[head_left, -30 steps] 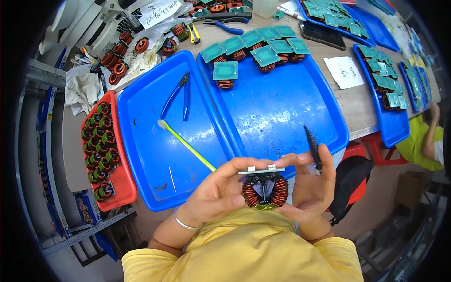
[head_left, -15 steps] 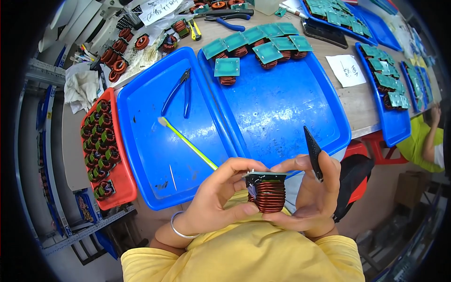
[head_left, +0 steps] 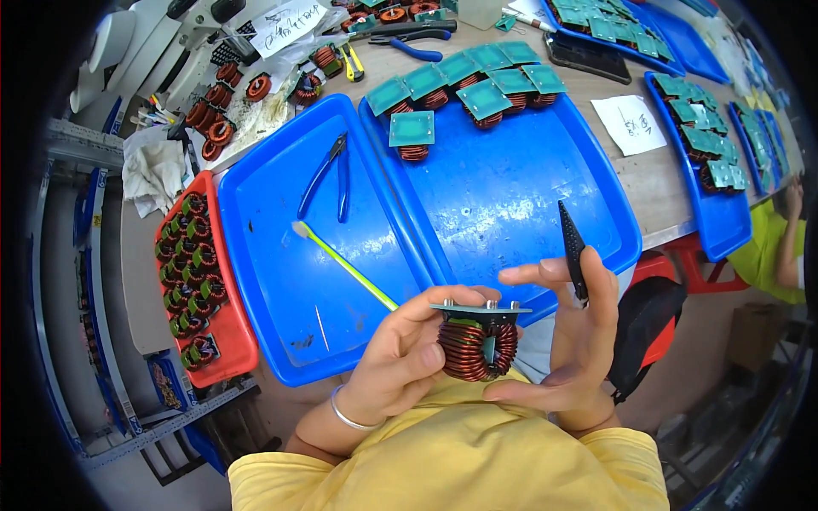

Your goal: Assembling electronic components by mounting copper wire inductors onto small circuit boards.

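Note:
My left hand [head_left: 396,362] grips a copper-wound ring coil [head_left: 469,351] with a green circuit board [head_left: 486,310] on its top and short metal pins sticking up. The coil's round opening now shows toward me. To its right, my right hand [head_left: 584,341] has its thumb and index finger spread, apart from the coil. Tucked between its fingers are black tweezers [head_left: 573,247], point upward. Past my left hand, a green-handled brush [head_left: 349,268] and blue-handled cutters [head_left: 342,187] lie in the left blue tray [head_left: 264,255].
The right blue tray [head_left: 520,196] bears several board-topped coils [head_left: 411,132] at its far end. A red tray [head_left: 237,332] of coils stands at left. Other blue trays [head_left: 722,234] and a paper note [head_left: 629,125] lie at right, near another person's arm [head_left: 791,234].
The coil has turned, so its opening shows instead of its wound side. My right thumb and fingers have come off it and opened out; my left hand still holds it.

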{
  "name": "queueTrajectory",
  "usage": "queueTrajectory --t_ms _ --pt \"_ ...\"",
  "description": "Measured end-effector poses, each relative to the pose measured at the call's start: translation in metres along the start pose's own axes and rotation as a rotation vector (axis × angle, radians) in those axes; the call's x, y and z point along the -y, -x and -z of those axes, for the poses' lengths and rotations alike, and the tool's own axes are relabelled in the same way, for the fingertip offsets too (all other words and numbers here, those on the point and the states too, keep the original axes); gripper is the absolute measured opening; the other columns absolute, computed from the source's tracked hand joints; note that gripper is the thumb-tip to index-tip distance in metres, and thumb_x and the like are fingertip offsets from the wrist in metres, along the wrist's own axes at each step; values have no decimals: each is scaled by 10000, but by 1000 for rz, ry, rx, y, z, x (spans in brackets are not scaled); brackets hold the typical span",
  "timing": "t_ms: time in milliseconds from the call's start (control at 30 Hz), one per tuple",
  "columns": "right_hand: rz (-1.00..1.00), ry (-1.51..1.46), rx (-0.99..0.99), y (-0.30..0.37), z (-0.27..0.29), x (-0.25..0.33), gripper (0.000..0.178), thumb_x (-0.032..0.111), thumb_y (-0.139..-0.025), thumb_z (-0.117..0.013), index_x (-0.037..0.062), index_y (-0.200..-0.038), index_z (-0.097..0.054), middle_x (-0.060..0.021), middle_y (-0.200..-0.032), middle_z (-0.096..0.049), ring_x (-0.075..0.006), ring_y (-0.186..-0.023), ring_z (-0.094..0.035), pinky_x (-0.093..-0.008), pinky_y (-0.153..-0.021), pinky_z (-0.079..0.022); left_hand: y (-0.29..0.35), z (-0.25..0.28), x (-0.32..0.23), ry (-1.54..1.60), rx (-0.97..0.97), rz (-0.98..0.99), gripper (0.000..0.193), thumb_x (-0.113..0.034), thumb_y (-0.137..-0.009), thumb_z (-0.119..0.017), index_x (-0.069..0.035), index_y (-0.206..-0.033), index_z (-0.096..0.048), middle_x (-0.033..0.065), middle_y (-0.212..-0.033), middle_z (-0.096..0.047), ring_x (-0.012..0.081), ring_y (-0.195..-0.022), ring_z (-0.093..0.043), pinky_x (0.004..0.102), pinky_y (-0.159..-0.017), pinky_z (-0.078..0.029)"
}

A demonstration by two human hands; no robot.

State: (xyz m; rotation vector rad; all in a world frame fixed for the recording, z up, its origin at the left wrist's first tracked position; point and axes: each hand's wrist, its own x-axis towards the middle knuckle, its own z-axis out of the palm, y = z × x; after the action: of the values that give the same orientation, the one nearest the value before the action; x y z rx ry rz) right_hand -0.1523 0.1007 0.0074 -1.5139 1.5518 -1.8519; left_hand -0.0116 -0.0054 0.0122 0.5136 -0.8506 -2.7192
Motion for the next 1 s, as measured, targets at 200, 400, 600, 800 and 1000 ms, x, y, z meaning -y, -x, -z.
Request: queueTrajectory --t_ms 200,400,600,800,1000 --pt "-76 -31 38 9 -1 -7 1141 123 -483 -858 16 -1376 -155 -120 -1222 -382 -297 -994 -545 -413 -868 -412 -1 6 3 229 122 74 616 -230 -834 -594 -9 -1313 -275 171 -1288 -387 319 -1204 -398 417 -980 -355" --pt "-43 -54 -6 13 -3 -8 1144 70 -486 -848 1 -1374 -131 -125 -1226 -377 -285 -1000 -544 -395 -859 -421 -1 10 8 350 111 115 626 -198 -850 -567 -60 -1336 -198 192 -1289 -388 326 -1212 -384 427 -993 -328" --pt "-45 -163 -34 12 -1 -5 1152 91 -491 -856 -17 -1370 -119 -131 -1218 -387 -282 -994 -543 -359 -803 -445 3 6 5 320 154 148 571 -186 -845 -576 -70 -1295 -244 192 -1302 -371 322 -1219 -375 432 -997 -319" --pt "-39 -213 -52 12 0 -4 1092 64 -515 -849 -24 -1351 -151 -167 -1220 -360 -283 -944 -583 -356 -766 -481 6 1 6 273 145 96 557 -175 -849 -570 -79 -1290 -244 200 -1300 -359 324 -1212 -383 426 -989 -331" --pt "48 -184 -71 12 -2 -4 1064 61 -526 -842 -18 -1344 -166 -166 -1216 -361 -286 -964 -579 -353 -785 -496 7 9 1 177 214 82 475 -149 -855 -557 -71 -1251 -306 187 -1284 -360 288 -1181 -412 400 -965 -364"
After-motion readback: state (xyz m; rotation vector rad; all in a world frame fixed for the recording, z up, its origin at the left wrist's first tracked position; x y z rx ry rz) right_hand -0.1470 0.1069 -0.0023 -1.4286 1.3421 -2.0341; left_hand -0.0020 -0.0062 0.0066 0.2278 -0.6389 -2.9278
